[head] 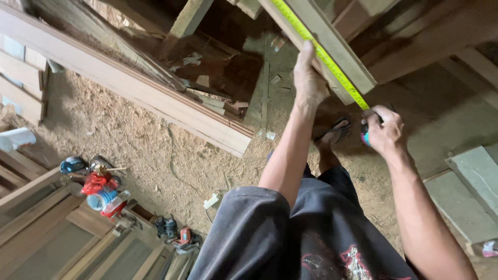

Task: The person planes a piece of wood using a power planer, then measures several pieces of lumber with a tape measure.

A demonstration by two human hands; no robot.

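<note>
The left hand (309,78) rests flat on a wooden board (332,46), fingers extended and pressed together, the fingertips pinning a yellow measuring tape blade (324,57) against the board's face. The right hand (385,132) is closed around the tape case (366,136), of which only a teal and pink edge shows between the fingers. The blade runs in a straight line from the right hand's grip, under the left fingertips, and onward to the upper left edge of the view; its long axis is diagonal, parallel to the board's length. The board lies above and between both hands. Below the left wrist, a sandalled foot (334,134) stands on a sawdust-covered floor (129,140). Well to the left of the left forearm, a long plank (129,85) crosses the floor diagonally. Far down-left of both hands, a cluster of red and blue containers (104,194) sits beside wooden frames (57,233); their labels are too small to resolve.
</note>
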